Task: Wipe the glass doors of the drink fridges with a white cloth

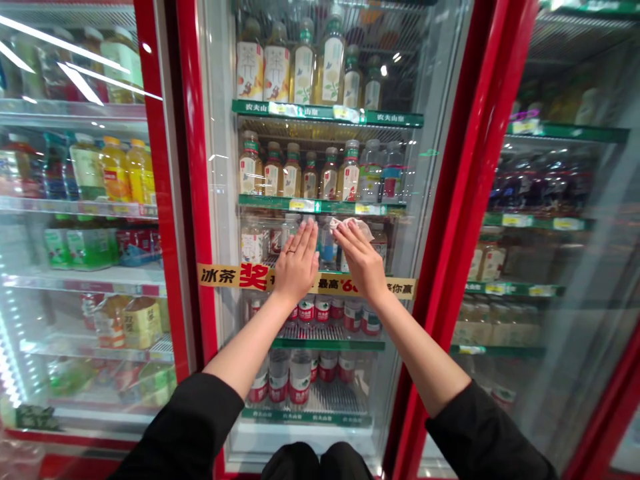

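Observation:
My left hand [297, 260] lies flat on the glass door [400, 320], fingers stretched and close together, with a ring on one finger. Nothing shows in it. Beside it, my right hand [361, 260] presses a crumpled white cloth [361, 229] against the same glass; I cannot tell whether it is paper or fabric. The cloth sticks out past the fingertips, and part of it is hidden under them. A yellow banner [219, 275] with printed characters runs across the door just below my fingers, partly covered by both hands.
Behind the glass, shelves with a green edge strip [327, 113] hold bottled drinks [303, 67]. Red door frames [193, 167] stand on both sides. More coolers flank this one, with yellow bottles [116, 170] on the left. My knees [317, 461] show at the bottom.

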A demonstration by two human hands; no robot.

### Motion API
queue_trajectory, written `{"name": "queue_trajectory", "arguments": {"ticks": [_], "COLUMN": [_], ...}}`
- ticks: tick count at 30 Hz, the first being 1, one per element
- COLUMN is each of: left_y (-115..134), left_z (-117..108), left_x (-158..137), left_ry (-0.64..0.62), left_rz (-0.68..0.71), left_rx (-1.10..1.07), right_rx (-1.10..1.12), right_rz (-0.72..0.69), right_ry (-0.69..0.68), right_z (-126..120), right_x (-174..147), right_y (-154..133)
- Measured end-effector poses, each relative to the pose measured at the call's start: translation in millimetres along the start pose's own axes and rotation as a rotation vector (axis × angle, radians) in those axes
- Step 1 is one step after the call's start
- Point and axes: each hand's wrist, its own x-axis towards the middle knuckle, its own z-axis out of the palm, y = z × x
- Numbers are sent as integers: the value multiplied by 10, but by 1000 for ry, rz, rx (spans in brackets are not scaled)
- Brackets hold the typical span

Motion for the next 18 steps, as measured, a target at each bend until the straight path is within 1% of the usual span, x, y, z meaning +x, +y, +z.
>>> {"name": "queue_trajectory", "arguments": {"ticks": [2,4,6,8,10,13,14,16,18], "left_y": [100,167,205,226,237,243,243,241,238], "left_z": [48,105,165,219,257,278,277,270,262], "left_x": [63,86,69,34,3,-15,-14,-9,-4], "left_ry": [3,0,-6,-9,-8,1,3,0,-9], "left_rz": [11,31,71,112,124,111,112,120,124], "left_rx": [6,14,31,51,69,89,93,98,99], "right_rx": [5,6,-10,-32,-53,-76,-78,-80,-75], "right_rz": [-39,-65,-53,-14,27,61,63,48,32], "right_ry": [-44,-67,-32,49,134,228,234,193,138], "right_z": [-40,-137,-252,-332,-336,-208,-149,-47,-5], "right_x": [-182,-386,-542,-594,-531,-306,-233,-142,-153], "right_y": [29,139,291,431,504,444,390,266,173]}}
